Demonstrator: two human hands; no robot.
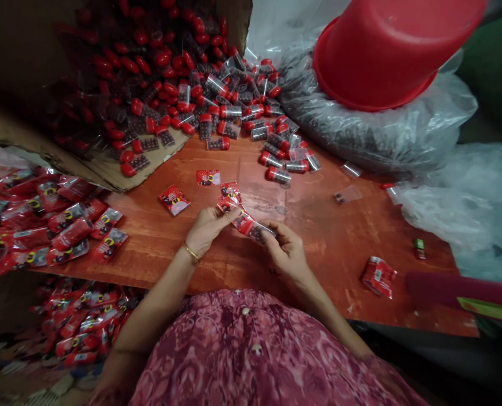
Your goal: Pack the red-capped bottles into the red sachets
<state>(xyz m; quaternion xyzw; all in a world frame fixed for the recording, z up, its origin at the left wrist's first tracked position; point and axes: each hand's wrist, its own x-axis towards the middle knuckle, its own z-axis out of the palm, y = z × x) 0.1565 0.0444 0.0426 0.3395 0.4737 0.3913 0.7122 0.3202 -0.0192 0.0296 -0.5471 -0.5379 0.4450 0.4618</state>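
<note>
Head view: one clear tube [257,230] lies between your left hand [206,231] and right hand [285,248].
Right fingers: closed on its lower end, nearer.
Left fingers: pinching one red packet [231,193].
Tube axis: slanting up-left toward the packet; whether inside, I cannot tell.
Flat packets [174,200]: two, beyond left hand.
Loose tubes [231,111]: too many for counting.
Bucket [386,51]: one, far right.

Heaped red-capped tubes [230,111] and piled red packets [71,234] suggest a packing workshop.
</note>
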